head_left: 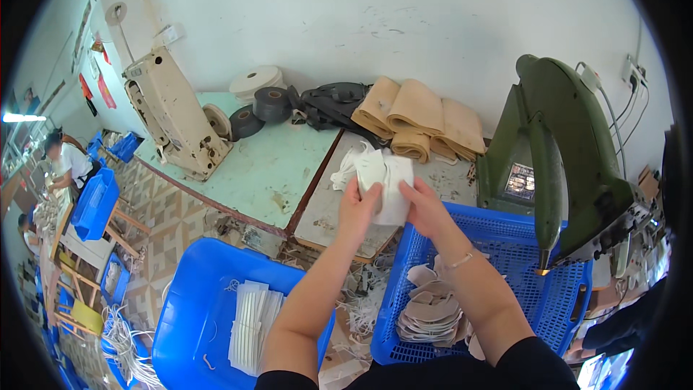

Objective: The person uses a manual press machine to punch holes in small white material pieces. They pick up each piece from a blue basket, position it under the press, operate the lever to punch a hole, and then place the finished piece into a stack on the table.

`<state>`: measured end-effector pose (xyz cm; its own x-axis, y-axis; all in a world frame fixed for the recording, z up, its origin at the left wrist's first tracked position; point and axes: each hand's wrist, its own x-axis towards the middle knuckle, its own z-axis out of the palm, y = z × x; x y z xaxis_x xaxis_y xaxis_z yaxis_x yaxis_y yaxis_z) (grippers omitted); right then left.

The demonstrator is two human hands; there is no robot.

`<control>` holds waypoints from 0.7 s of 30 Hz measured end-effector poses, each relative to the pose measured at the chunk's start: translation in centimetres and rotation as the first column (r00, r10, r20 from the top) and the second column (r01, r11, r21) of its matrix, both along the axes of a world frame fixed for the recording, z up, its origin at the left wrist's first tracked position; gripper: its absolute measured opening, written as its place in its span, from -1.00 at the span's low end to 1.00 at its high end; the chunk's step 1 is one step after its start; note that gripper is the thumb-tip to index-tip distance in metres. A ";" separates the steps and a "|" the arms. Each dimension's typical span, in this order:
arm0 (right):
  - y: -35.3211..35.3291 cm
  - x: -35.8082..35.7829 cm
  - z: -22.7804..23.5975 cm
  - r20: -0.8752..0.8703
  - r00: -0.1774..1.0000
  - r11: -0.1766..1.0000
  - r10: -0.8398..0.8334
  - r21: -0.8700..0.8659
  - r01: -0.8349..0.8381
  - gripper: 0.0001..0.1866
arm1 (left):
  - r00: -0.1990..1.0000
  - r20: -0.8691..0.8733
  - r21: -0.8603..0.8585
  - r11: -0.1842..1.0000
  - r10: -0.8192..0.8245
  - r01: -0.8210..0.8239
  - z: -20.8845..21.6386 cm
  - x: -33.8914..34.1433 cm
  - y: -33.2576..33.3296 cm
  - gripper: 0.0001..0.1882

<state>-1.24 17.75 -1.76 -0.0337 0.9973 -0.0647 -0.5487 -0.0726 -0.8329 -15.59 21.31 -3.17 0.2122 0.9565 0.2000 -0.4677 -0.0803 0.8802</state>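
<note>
In front of me, a small stack of white fabric pieces (392, 202) is held up between both hands. My left hand (357, 211) is closed on its left side, thumb across the front. On the opposite edge my right hand (429, 211) pinches the same pieces with thumb and fingers. A tangle of white cord (346, 167) shows just behind them, at the worktable (336, 221). Below my right forearm, off-white cut pieces (427, 315) are piled in a blue perforated basket (390, 318). Bundled white strips (253, 325) lie in the blue tub (189, 303) to the left.
A green machine (577, 130) overhangs the basket at the right. Against the wall are folded tan sheets (419, 108) and black tape rolls (271, 105). A cream machine (173, 112) stands far left. Farther left, a person (71, 162) sits among blue bins.
</note>
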 end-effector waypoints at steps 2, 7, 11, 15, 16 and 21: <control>-0.7 1.7 -0.3 0.015 0.999 0.999 0.035 0.005 -0.035 -0.66 | 0.998 -0.061 -0.056 0.998 -0.005 0.001 -0.6 0.8 -0.5 -0.63; -0.2 3.3 -0.9 -0.029 1.000 0.997 0.007 0.071 -0.005 -0.68 | 0.861 -0.501 0.149 0.989 0.086 -0.012 -2.5 4.6 -2.2 -0.67; 0.4 5.7 -1.2 -0.180 0.975 0.991 -0.131 0.017 0.136 -0.67 | 0.771 -0.511 0.527 0.847 0.379 -0.067 0.9 4.0 -0.9 -0.69; 2.3 5.4 -1.9 -0.367 0.924 0.994 -0.109 -0.060 0.093 -0.66 | 0.473 -0.453 0.857 0.515 0.756 -0.003 -1.7 2.4 3.0 -0.69; 2.4 5.4 -2.1 -0.354 0.929 0.994 -0.110 -0.065 0.093 -0.65 | 0.467 -0.501 0.845 0.530 0.729 0.079 -2.4 2.2 3.7 -0.70; 2.3 9.2 -4.7 -0.523 0.750 0.912 0.405 0.296 -0.285 -0.63 | 0.551 -0.785 0.455 0.868 0.285 0.199 -0.3 2.3 3.6 -0.78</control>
<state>7.92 20.03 -6.41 -0.3482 0.9003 0.2613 -0.8877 -0.2271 -0.4005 -13.25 24.94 -3.42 0.4698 0.8092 0.3528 0.4398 -0.5610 0.7013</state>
